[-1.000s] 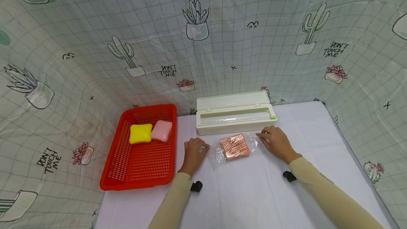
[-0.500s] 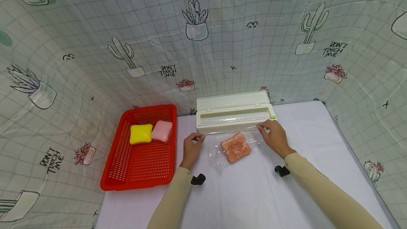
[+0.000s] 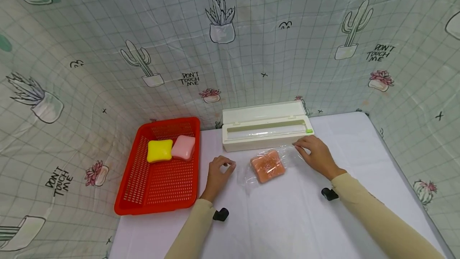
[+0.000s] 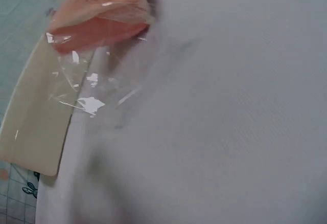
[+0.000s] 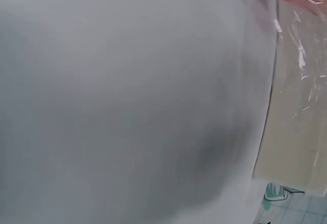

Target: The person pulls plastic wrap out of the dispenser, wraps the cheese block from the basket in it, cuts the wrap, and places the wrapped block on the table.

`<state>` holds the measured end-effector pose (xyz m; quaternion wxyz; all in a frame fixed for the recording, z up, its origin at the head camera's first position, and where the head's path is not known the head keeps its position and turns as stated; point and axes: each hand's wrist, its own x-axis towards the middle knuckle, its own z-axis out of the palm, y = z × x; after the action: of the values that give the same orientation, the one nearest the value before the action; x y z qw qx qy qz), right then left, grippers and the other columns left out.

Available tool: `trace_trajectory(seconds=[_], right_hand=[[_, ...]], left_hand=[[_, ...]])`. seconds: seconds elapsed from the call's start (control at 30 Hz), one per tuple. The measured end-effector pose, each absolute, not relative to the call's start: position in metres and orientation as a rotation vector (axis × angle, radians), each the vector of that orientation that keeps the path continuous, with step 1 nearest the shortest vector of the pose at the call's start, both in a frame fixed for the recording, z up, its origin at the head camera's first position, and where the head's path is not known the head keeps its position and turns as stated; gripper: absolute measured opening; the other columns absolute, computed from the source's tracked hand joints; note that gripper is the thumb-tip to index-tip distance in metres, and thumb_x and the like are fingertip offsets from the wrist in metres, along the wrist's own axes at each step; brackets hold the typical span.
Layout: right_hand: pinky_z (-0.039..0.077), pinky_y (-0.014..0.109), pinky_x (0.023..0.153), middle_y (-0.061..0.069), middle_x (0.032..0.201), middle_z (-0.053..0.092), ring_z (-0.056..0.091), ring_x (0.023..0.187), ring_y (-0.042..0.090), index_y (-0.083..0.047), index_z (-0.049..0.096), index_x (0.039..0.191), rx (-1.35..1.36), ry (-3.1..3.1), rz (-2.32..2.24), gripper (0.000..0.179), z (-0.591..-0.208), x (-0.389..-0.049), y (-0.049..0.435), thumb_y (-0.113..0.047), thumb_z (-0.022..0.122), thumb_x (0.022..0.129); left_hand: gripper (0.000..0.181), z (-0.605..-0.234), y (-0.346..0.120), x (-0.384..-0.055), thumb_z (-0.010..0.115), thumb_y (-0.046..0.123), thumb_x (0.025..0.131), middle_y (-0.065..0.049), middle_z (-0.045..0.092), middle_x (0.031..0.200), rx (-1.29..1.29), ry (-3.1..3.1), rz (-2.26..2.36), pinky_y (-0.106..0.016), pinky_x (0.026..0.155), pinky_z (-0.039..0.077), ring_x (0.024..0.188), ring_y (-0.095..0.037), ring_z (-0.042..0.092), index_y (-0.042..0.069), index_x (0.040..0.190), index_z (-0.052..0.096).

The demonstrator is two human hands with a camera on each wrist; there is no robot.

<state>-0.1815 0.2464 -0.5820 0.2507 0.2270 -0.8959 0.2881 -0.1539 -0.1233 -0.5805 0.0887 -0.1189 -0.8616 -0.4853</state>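
In the head view, an orange soap bar (image 3: 267, 166) lies on the white-covered table with clear cling film (image 3: 250, 176) around it. My left hand (image 3: 218, 176) is left of the bar, thumb and forefinger pinching the film's left edge. To the right, my right hand (image 3: 317, 155) pinches the opposite edge, just in front of the film box. Crinkled film (image 4: 92, 104) spreads beside the orange soap bar (image 4: 99, 22) in the left wrist view. The right wrist view has film (image 5: 301, 55) in front of the box, and the fingers are not clearly visible there.
A white cling film box (image 3: 264, 143) stands behind the bar, lid raised, a roll inside and a green piece at its right end. At the left, a red basket (image 3: 169, 189) holds a yellow soap bar (image 3: 159, 150) and a pink one (image 3: 183, 148). A patterned cloth (image 3: 264, 59) hangs behind.
Both hands went away from me toward the box with the film edge, then the left came back and the right shifted rightward. The film over the bar's top looks drawn back, leaving less glare.
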Motion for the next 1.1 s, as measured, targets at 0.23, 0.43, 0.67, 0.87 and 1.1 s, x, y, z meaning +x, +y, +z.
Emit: trace_trajectory(seconds=[0.23, 0.43, 0.67, 0.87, 1.1], right_hand=[[0.059, 0.049, 0.083, 0.009, 0.104, 0.074, 0.070, 0.096, 0.031, -0.005, 0.082, 0.107, 0.915, -2.449, 0.460, 0.037, -0.590, -0.175, 0.265, 0.007, 0.090, 0.072], [0.058, 0.048, 0.083, 0.009, 0.106, 0.074, 0.067, 0.097, 0.031, -0.007, 0.082, 0.112, 1.003, -2.485, 0.309, 0.042, -0.598, -0.173, 0.266, 0.007, 0.089, 0.073], [0.057, 0.049, 0.083, 0.012, 0.110, 0.075, 0.067, 0.099, 0.032, -0.001, 0.079, 0.115, 0.997, -2.580, 0.317, 0.037, -0.605, -0.169, 0.263, 0.004, 0.087, 0.079], [0.055, 0.053, 0.089, 0.015, 0.113, 0.072, 0.067, 0.104, 0.035, 0.000, 0.077, 0.117, 0.845, -2.627, 0.415, 0.032, -0.601, -0.163, 0.255, -0.002, 0.083, 0.086], [0.047, 0.059, 0.107, 0.019, 0.144, 0.061, 0.059, 0.129, 0.040, -0.003, 0.060, 0.145, 0.881, -2.696, 0.477, 0.066, -0.582, -0.162, 0.222, -0.030, 0.085, 0.089]], left_hand=[[0.011, -0.592, -0.126, -0.141, 0.086, 0.016, 0.090, 0.005, 0.069, 0.097, -0.743, -2.658, -0.718, -0.039, 0.091, 0.045, 0.096, -0.016, 0.061, 0.019, 0.100, 0.086], [0.024, -0.592, -0.127, -0.135, 0.081, 0.028, 0.094, 0.006, 0.068, 0.103, -0.900, -2.715, -0.195, -0.036, 0.095, 0.048, 0.102, -0.016, 0.059, 0.029, 0.118, 0.083], [0.034, -0.596, -0.127, -0.132, 0.074, 0.021, 0.100, -0.002, 0.067, 0.118, -0.794, -2.918, -0.581, -0.041, 0.096, 0.044, 0.112, -0.022, 0.058, 0.015, 0.133, 0.075], [0.043, -0.603, -0.127, -0.131, 0.069, 0.011, 0.100, -0.012, 0.061, 0.129, -0.493, -2.930, -1.220, -0.050, 0.100, 0.043, 0.120, -0.032, 0.054, 0.004, 0.143, 0.066], [0.056, -0.591, -0.111, -0.130, 0.073, 0.007, 0.095, -0.017, 0.053, 0.138, -0.337, -2.755, -1.287, -0.056, 0.103, 0.035, 0.126, -0.037, 0.047, 0.004, 0.150, 0.058]])
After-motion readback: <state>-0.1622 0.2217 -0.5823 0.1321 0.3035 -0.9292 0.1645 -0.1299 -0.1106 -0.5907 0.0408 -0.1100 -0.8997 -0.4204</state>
